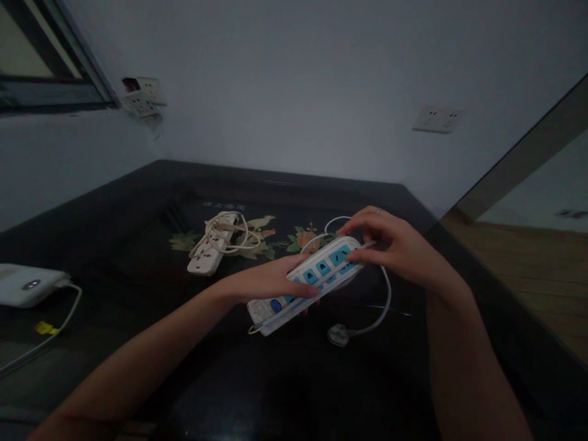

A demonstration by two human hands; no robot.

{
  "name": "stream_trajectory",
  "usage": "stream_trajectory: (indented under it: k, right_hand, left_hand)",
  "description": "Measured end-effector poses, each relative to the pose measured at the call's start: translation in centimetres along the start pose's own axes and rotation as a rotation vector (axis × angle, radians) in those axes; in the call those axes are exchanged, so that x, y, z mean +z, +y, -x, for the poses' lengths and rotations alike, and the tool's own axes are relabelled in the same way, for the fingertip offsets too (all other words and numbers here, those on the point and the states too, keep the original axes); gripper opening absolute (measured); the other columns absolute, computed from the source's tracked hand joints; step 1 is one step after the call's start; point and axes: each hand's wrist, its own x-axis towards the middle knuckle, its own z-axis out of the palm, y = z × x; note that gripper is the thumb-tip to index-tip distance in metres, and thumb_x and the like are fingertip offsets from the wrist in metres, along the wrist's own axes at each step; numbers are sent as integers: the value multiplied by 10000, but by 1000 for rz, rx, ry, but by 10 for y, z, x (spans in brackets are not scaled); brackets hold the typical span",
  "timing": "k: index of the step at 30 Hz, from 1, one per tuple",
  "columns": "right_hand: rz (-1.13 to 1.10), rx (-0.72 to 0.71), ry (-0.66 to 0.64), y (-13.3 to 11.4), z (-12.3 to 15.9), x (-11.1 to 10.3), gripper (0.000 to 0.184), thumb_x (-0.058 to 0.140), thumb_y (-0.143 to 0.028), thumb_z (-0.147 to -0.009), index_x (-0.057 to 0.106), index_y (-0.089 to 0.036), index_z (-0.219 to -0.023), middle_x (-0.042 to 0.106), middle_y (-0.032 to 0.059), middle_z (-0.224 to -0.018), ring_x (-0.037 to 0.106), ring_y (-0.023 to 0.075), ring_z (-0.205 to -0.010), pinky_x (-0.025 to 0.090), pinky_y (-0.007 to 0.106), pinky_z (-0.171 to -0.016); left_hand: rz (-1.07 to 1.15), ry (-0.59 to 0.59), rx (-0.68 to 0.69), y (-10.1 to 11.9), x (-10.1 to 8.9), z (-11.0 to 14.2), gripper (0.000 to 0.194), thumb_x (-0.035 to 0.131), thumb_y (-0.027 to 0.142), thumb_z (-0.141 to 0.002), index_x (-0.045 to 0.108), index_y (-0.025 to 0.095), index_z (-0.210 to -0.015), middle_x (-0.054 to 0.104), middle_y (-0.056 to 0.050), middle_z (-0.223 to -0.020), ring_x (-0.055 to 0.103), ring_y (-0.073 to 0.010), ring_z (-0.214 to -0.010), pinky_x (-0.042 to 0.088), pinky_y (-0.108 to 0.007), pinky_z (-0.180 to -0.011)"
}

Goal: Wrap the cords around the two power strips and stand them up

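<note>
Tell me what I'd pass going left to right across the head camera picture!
White box → wall sockets near the window → cord-wrapped white strip → blue-and-white power strip → wall sockets on the right

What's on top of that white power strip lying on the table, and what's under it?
A looped pale cord lies across much of the power strip, hiding some of its face. Beneath is dark tabletop, with printed flowers beside the strip; any print under it is covered.

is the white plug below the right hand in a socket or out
Out: the plug shows at the end of its white cord, over the black tabletop, with no socket around it.
</note>
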Motion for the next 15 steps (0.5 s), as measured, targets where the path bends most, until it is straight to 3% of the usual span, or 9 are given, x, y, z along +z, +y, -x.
stream_trajectory:
  k: [3, 8, 15]
  right_hand:
    - [-48, 12, -33, 4, 0, 1, 340, 736, -418, -725, 669, -222, -995, 534, 15, -909, 437, 97, -622, 383, 222, -516]
    - [-6, -12, 1, 9, -1, 0, 331, 735, -415, -727, 686, -206, -978, 531, 8, -858, 451, 102, -633, 383, 238, -535]
    - [5, 16, 4, 6, -2, -2, 314, 712, -434, -739, 694, -203, -950, 587, 9, -787, 537, 129, -690, 431, 256, -596]
  left_hand:
    - [-36, 16, -37, -1, 2, 0, 315, 709, 291, -756, 625, 205, -1047, 720, -54, -874, 666, -227, -847, 507, -303, -717]
    - [58, -43, -107, -2, 2, -1, 300, 675, 320, -790, 584, 208, -1053, 719, -62, -865, 679, -202, -703, 516, -288, -614]
    - [102, -65, -129, 0, -1, -1, 357, 675, 340, -789, 580, 203, -1105, 716, -81, -952, 684, -192, -643, 528, -296, -593]
